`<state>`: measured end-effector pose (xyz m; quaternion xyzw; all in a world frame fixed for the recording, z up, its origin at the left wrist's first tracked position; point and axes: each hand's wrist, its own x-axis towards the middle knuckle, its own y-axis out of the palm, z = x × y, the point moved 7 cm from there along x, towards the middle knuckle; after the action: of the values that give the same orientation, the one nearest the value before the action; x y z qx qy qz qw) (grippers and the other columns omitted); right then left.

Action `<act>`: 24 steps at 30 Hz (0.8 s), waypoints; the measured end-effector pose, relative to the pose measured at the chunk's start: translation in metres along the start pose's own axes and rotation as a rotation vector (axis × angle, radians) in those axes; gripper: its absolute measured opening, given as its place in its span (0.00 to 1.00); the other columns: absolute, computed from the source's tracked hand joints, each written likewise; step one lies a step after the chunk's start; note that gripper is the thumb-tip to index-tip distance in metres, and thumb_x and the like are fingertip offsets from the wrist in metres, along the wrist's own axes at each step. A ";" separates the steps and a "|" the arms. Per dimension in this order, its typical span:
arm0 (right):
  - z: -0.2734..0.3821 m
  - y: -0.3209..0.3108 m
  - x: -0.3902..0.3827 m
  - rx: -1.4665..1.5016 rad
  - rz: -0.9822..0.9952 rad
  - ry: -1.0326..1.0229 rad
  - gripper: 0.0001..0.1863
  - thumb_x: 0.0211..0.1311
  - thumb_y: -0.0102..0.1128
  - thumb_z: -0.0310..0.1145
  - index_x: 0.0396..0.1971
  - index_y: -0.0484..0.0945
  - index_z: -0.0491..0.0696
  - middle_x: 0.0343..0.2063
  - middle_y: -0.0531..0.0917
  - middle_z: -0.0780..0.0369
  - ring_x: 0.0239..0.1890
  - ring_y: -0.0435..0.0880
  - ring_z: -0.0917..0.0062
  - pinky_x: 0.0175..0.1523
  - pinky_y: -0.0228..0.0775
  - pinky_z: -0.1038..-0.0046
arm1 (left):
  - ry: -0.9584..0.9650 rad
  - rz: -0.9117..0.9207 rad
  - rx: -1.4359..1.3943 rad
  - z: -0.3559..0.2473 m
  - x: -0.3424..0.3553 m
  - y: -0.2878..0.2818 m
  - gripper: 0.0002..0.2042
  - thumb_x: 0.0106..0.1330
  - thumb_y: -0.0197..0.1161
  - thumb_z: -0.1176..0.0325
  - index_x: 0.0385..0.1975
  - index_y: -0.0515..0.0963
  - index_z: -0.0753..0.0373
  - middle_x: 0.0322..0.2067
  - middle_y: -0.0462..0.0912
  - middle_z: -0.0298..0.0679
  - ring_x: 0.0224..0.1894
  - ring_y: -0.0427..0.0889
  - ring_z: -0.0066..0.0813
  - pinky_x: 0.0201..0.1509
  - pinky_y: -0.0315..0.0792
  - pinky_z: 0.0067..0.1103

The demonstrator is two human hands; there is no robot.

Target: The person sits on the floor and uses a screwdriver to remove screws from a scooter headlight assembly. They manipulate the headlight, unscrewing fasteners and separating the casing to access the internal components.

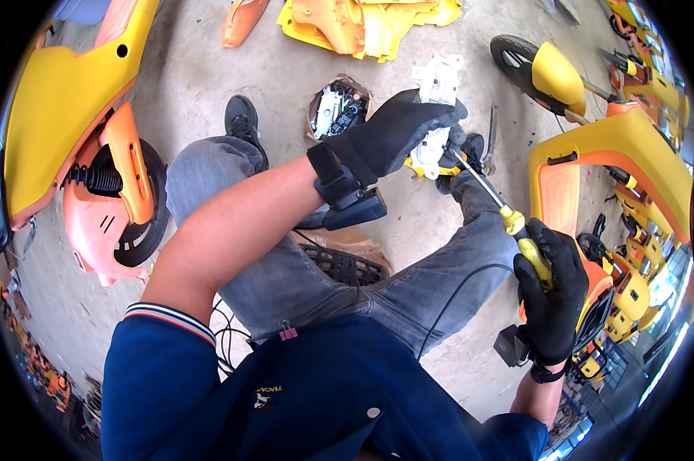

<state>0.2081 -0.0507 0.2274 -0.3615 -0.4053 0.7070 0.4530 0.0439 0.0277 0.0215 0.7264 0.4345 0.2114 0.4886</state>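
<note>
My left hand (393, 132), in a black glove, is closed around a white plastic part (439, 81) with small mounting tabs. The part stands lengthwise above and below my fingers, out in front of my knees. My right hand (553, 284), also gloved in black, grips the yellow handle of a screwdriver (511, 221). Its long metal shaft slants up and left, and the tip reaches the lower part of the white piece beside my left fingers. Whether the tip sits in a screw is too small to tell.
A box of small metal and black parts (339, 109) stands on the floor ahead. A wrench (491, 138) lies by my right shoe. Yellow and orange scooters flank me, one at left (74, 115), another at right (616, 161). Yellow body panels (393, 27) lie farther off.
</note>
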 end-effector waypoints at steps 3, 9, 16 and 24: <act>0.001 0.001 0.001 -0.009 0.011 -0.005 0.23 0.50 0.71 0.19 0.49 0.79 0.43 0.43 0.83 0.53 0.44 0.84 0.61 0.50 0.74 0.70 | 0.005 -0.019 0.023 -0.004 -0.004 0.004 0.18 0.73 0.58 0.65 0.55 0.71 0.69 0.39 0.82 0.43 0.41 0.86 0.34 0.45 0.83 0.28; -0.001 0.003 0.001 -0.035 0.010 -0.013 0.22 0.50 0.70 0.20 0.49 0.79 0.43 0.42 0.83 0.53 0.44 0.84 0.61 0.49 0.74 0.70 | -0.011 -0.025 -0.014 0.001 -0.001 0.000 0.18 0.73 0.57 0.65 0.56 0.70 0.70 0.39 0.82 0.44 0.42 0.86 0.35 0.45 0.83 0.29; -0.001 0.002 0.000 -0.021 0.005 -0.003 0.21 0.51 0.71 0.20 0.48 0.80 0.43 0.43 0.83 0.53 0.44 0.84 0.61 0.50 0.75 0.70 | -0.008 -0.024 0.028 0.001 -0.002 0.000 0.19 0.73 0.57 0.64 0.57 0.69 0.70 0.39 0.82 0.44 0.42 0.86 0.35 0.46 0.83 0.30; -0.001 0.002 0.000 -0.020 0.011 -0.010 0.22 0.50 0.71 0.20 0.48 0.80 0.43 0.43 0.83 0.52 0.44 0.84 0.61 0.49 0.75 0.70 | -0.013 -0.022 0.006 0.002 -0.002 0.001 0.19 0.73 0.57 0.64 0.57 0.70 0.70 0.40 0.82 0.44 0.43 0.86 0.36 0.46 0.83 0.30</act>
<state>0.2084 -0.0509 0.2253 -0.3646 -0.4125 0.7073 0.4435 0.0446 0.0249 0.0215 0.7244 0.4400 0.1998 0.4917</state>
